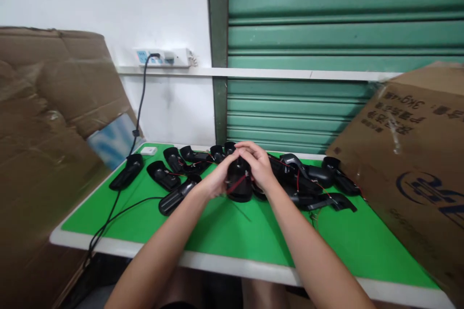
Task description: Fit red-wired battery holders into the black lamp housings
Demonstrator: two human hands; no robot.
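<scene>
Both hands meet around one black plastic housing (239,181) above the middle of the green-topped table (232,236). My left hand (218,176) is closed on its left side, and my right hand (258,164) wraps its top and right side. The fingertips of the two hands touch at the upper end. A red strip or wire, blurred, crosses the front of the housing. Similar black housings (164,175) lie to the left, and more black parts with thin red wires (297,181) lie to the right.
Large cardboard boxes flank the table, one at the left (43,154) and one at the right (409,164). A power strip (165,57) is on the wall, its black cable (142,101) running down across the table's left side. Behind is a green shutter (344,34).
</scene>
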